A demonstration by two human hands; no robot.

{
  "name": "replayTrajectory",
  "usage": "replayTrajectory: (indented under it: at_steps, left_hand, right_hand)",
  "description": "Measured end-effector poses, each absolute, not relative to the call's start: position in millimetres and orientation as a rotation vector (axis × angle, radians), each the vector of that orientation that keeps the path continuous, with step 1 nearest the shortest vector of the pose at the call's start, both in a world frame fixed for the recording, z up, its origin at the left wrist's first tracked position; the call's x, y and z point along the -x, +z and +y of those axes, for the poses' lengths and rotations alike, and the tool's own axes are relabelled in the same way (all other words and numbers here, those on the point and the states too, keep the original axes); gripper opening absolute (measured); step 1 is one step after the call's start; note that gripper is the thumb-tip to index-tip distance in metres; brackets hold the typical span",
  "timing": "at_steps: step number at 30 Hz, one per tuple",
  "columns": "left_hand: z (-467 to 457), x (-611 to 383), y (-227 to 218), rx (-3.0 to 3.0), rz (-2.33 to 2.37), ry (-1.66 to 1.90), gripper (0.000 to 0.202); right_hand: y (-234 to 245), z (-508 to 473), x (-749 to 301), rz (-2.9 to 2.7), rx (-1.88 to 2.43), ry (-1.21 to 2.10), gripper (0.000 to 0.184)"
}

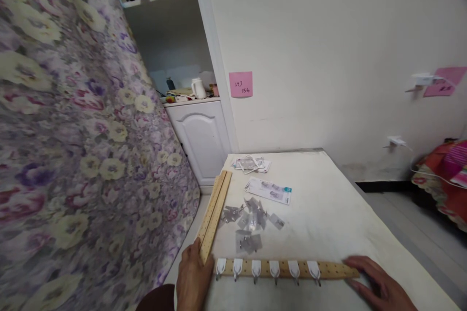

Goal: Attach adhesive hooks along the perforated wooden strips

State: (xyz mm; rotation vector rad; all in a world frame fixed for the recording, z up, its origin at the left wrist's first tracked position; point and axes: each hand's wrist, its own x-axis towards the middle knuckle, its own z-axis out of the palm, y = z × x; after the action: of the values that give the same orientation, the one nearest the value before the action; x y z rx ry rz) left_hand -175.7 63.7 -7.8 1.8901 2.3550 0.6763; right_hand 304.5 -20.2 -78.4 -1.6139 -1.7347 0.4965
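A wooden strip [328,269] with several white adhesive hooks stuck along it lies across the near part of a white table [328,204]. My right hand [381,284] rests flat at the strip's right end, fingers stretched out. My left hand [191,279] sits at the table's near left corner, its fingers curled against the near end of two more wooden strips [215,214] lying side by side along the left edge. Between the strips lie several loose clear adhesive hooks [251,221].
A hook package [269,190] and opened wrappers [251,164] lie farther back on the table. A floral cloth [73,146] hangs at the left. A white cabinet [200,136] stands behind, a pink note [241,84] is on the wall, and colourful bedding [445,180] sits at the right.
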Motion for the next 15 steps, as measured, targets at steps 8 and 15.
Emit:
replayTrajectory:
  at_steps: [8,15]
  left_hand:
    - [61.0,186.4,-13.9,-1.797,2.184,0.829,0.070]
    - [59.9,188.9,-15.0,-1.803,2.097,0.846,0.070]
  right_hand:
    - [-84.5,-21.8,-307.7,-1.743,1.615,0.496,0.038]
    - [-74.9,-22.1,-301.8,-1.733,1.621,0.434,0.037]
